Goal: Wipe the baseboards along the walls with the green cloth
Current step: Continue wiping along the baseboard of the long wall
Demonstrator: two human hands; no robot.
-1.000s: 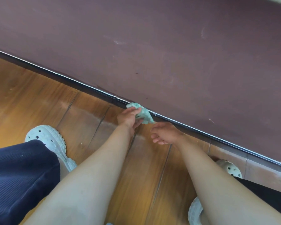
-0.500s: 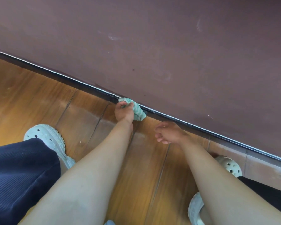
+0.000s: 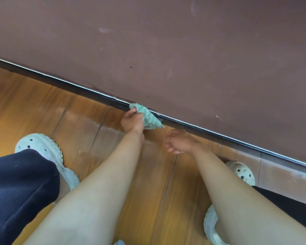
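— Where is the green cloth [image 3: 149, 118] now?
— I see it pressed on the baseboard [image 3: 60, 84], the left hand [image 3: 132, 121] grasping it. The right hand [image 3: 180, 141] is near, fingers loosely curled, holding nothing.

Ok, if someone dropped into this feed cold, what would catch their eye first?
First the green cloth, bunched in the left hand and pressed against the dark baseboard at centre frame, where the maroon wall meets the wooden floor. Next, the right hand just beside it, loosely curled and holding nothing. Lower down, white clogs sit at either side.
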